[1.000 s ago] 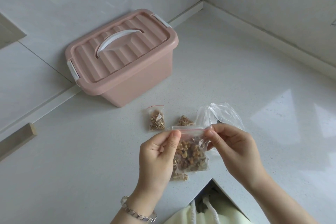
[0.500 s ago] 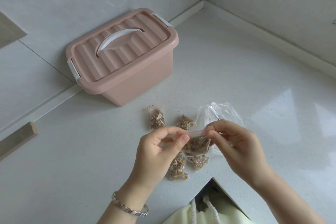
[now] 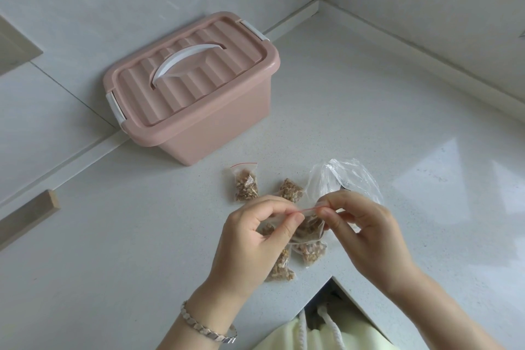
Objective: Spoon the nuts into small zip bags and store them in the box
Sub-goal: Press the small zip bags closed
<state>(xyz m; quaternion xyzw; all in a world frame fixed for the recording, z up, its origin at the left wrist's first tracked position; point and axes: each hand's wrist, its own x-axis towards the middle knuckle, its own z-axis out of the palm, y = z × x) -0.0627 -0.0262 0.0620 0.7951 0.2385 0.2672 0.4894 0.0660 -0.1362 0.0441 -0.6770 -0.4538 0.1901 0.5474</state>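
Your left hand [image 3: 252, 241] and right hand [image 3: 366, 236] each pinch the red zip strip of the nut bag [image 3: 309, 229], held in front of the closed box [image 3: 193, 88]. Run thumb and forefinger along the whole strip, pressing firmly, leaving no gap.

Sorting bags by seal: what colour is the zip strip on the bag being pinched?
Red zip strip, head view.

Left hand [image 3: 250, 239], right hand [image 3: 368, 233]: fingers [image 3: 291, 224] pinched on zip bag [image 3: 309, 229]
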